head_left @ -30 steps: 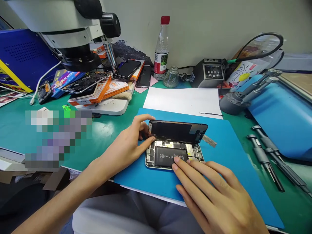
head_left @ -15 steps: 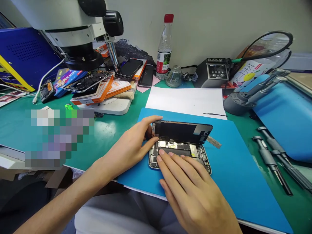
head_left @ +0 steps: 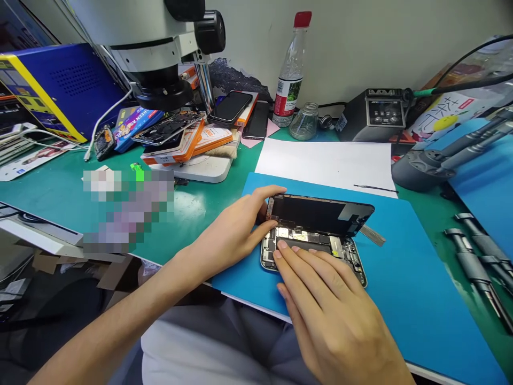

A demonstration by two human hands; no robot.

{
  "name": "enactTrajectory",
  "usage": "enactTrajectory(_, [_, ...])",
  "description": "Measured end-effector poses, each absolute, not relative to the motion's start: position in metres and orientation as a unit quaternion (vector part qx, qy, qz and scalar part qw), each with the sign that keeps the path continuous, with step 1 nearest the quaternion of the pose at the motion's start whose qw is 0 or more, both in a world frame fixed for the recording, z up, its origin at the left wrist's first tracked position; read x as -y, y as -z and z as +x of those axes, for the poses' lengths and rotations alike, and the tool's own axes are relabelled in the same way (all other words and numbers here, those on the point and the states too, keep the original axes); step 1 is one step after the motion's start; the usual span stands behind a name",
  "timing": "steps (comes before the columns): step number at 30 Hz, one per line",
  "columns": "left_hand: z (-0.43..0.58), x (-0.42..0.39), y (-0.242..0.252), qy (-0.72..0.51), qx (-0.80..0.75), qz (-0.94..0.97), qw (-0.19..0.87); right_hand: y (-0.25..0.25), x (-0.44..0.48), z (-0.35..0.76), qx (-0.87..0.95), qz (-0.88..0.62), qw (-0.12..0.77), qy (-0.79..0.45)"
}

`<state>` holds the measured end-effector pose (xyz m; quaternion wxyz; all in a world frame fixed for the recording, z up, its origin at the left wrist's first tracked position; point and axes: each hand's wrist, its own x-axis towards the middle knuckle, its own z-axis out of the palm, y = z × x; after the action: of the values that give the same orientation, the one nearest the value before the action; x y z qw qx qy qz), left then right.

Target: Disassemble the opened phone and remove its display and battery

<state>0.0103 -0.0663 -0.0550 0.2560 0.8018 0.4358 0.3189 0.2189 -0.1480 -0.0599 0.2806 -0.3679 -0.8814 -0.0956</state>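
Note:
An opened phone (head_left: 348,250) lies on a blue mat (head_left: 401,278), its black screen (head_left: 320,214) tilted up along the far side. My left hand (head_left: 236,230) pinches the screen's left end between thumb and fingers and holds it raised. Flat over the phone's battery lies my right hand (head_left: 320,299), fingers stretched together and pressing down, so the battery is mostly hidden. A thin metal strip (head_left: 372,235) sticks out from under the screen's right end.
A microscope (head_left: 160,48) hangs over stacked phones and orange boxes (head_left: 180,139) at back left. A white sheet (head_left: 324,160), a water bottle (head_left: 290,75), a small glass jar (head_left: 303,122) and a soldering station (head_left: 377,115) stand behind. Screwdrivers (head_left: 476,262) lie at the right.
My right hand has slid left across the battery, from its right end to covering most of it. My left hand still holds the screen. The view has shifted left.

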Motion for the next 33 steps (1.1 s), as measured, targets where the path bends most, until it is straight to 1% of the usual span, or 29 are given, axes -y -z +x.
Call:
enactTrajectory(6, [0.010, 0.067, 0.055, -0.316, -0.437, 0.803, 0.253, 0.064, 0.167, 0.252, 0.868, -0.364, 0.324, 0.098])
enactTrajectory(13, [0.010, 0.068, 0.055, -0.314, -0.440, 0.805, 0.246, 0.074, 0.175, 0.260, 0.831, -0.435, 0.318, 0.140])
enactTrajectory(22, [0.010, 0.069, 0.056, -0.309, -0.454, 0.801, 0.238, 0.069, 0.171, 0.253, 0.822, -0.441, 0.343, 0.112])
enactTrajectory(28, [0.010, 0.069, 0.057, -0.304, -0.452, 0.802, 0.244, 0.063, 0.169, 0.267, 0.845, -0.425, 0.309, 0.097])
enactTrajectory(33, [0.010, 0.069, 0.057, -0.305, -0.450, 0.802, 0.247, 0.053, 0.161, 0.280, 0.860, -0.432, 0.241, 0.124])
